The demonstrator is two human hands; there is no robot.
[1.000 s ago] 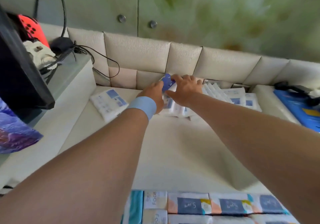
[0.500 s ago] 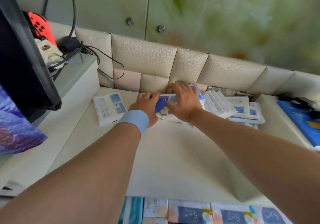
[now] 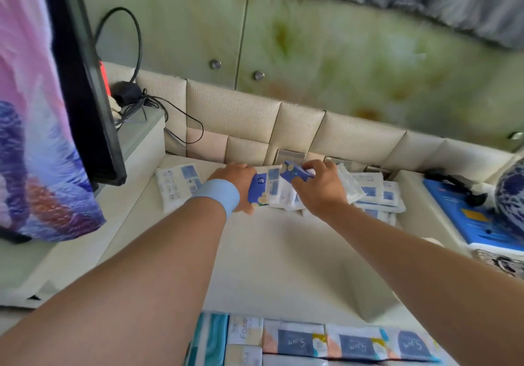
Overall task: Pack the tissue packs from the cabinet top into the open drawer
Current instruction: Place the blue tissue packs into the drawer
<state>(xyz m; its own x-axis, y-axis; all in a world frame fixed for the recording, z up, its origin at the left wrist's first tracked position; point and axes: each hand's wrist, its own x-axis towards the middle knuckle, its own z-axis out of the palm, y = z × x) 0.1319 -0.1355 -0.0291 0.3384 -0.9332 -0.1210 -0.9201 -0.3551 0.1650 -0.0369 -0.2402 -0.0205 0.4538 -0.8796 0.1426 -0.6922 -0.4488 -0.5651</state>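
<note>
My left hand (image 3: 239, 187), with a light blue wristband, grips a small stack of tissue packs (image 3: 268, 192) whose front pack is dark blue with flowers. My right hand (image 3: 320, 188) pinches another dark blue pack (image 3: 295, 174) just above that stack. More white and blue packs (image 3: 374, 195) lie piled to the right on the cream cabinet top (image 3: 283, 252). One white pack (image 3: 177, 185) lies alone to the left. At the bottom edge, the open drawer holds rows of packed tissue packs (image 3: 312, 343).
A black-framed screen (image 3: 85, 82) stands at the left on a raised ledge, with cables (image 3: 158, 104) behind it. A padded cream wall panel (image 3: 283, 127) backs the cabinet top. A blue box (image 3: 476, 221) sits on a raised block at the right.
Both hands have gathered packs off the pile; my left now holds a stack upright, and my right has lifted a dark blue pack. The camera view has tilted up.
</note>
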